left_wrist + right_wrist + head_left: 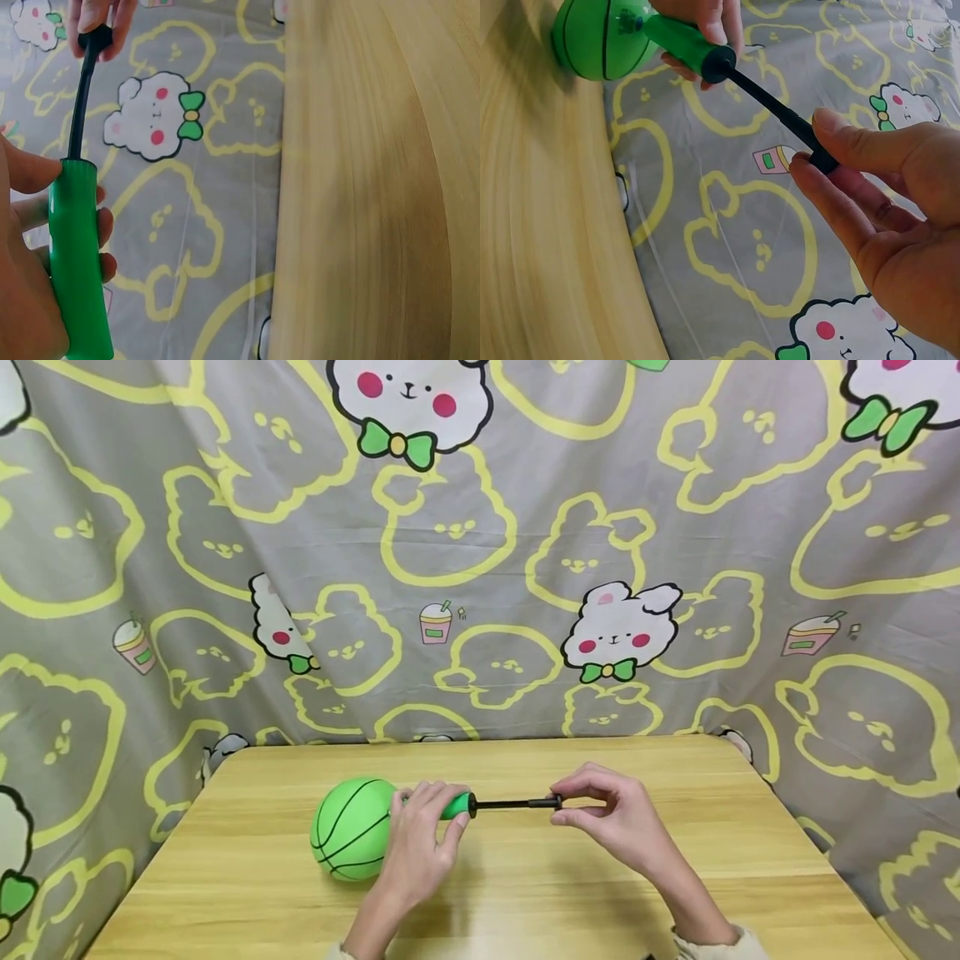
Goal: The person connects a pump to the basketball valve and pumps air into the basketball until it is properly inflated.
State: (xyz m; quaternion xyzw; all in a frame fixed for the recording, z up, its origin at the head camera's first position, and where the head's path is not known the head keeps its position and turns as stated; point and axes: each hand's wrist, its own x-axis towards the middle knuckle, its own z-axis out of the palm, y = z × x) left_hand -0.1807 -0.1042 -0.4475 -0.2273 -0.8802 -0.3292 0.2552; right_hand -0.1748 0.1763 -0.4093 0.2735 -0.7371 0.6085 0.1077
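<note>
A green ball (351,831) with black basketball lines rests on the wooden table, left of both hands. My left hand (418,843) grips the green barrel of a hand pump (77,255), its fingers wrapped round the tube. In the right wrist view the pump's far end meets the ball (604,37). A black rod (506,804) stands drawn out of the barrel toward the right. My right hand (626,818) pinches the black knob (823,159) at the rod's end between thumb and fingers.
The wooden table (562,893) reaches back to a grey curtain (480,685) printed with yellow outlined animals, which hangs behind it and at both sides. A small dark object (651,957) shows at the bottom edge of the head view.
</note>
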